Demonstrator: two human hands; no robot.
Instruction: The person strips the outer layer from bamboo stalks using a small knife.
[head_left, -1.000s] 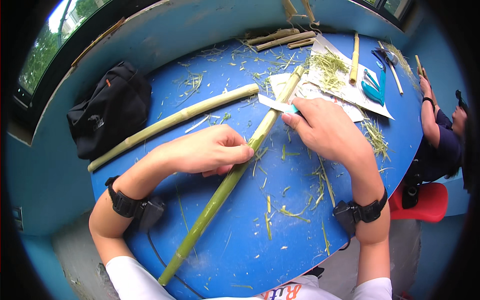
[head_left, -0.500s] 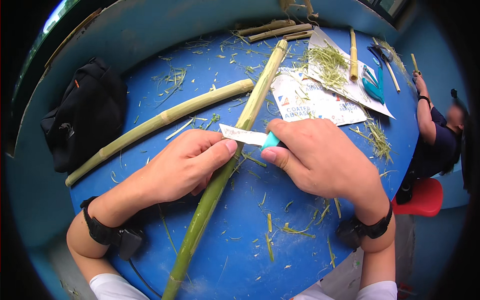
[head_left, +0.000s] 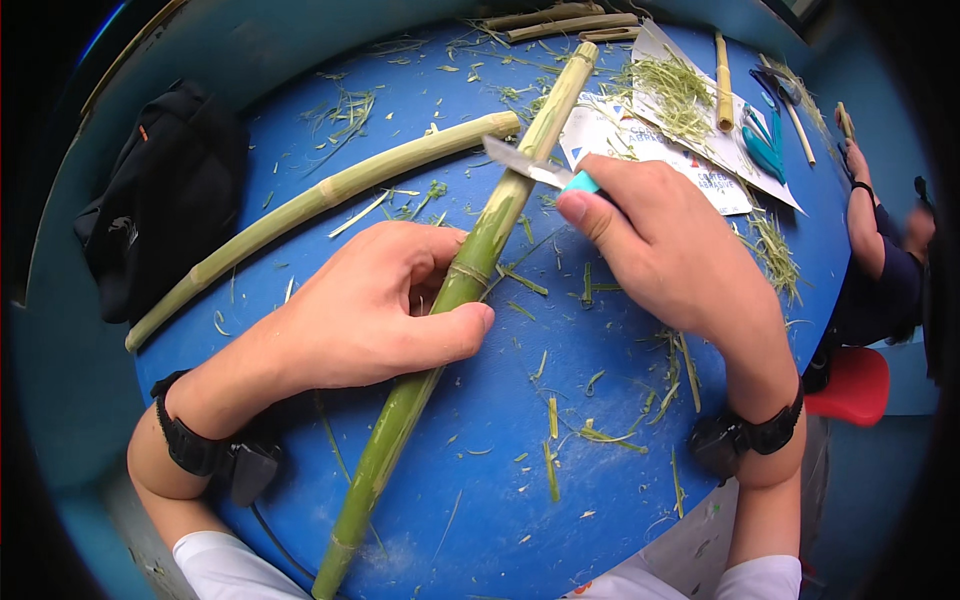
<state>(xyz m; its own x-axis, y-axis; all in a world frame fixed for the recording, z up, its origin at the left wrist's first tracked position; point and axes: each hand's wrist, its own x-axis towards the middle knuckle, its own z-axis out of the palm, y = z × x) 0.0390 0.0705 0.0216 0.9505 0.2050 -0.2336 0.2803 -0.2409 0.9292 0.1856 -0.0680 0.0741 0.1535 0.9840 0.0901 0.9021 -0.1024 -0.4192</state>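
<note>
A long bamboo stalk (head_left: 490, 235) slants across the table from near my body to the far side. Its lower length is green; the far part is pale and stripped. My left hand (head_left: 365, 305) wraps around the green section beside a node, thumb on top. In my right hand (head_left: 680, 235) is a knife with a teal handle (head_left: 581, 183). Its flat blade (head_left: 527, 165) lies across the stalk at the border between green and pale, tip pointing left. Whether the edge is biting into the bamboo, I cannot tell.
Left of my hands lies a second, peeled bamboo stalk (head_left: 330, 190), by a black bag (head_left: 165, 200). Printed sheets (head_left: 735, 200) carry green shavings (head_left: 680, 95) and teal-handled pruners (head_left: 763, 145). Shavings litter the blue table (head_left: 470, 500). A person (head_left: 880, 250) sits at right near a red stool (head_left: 850, 390).
The knife has moved away from me, up the stalk. My left thumb has left the blade's side, and that hand now grips the stalk around its green part.
</note>
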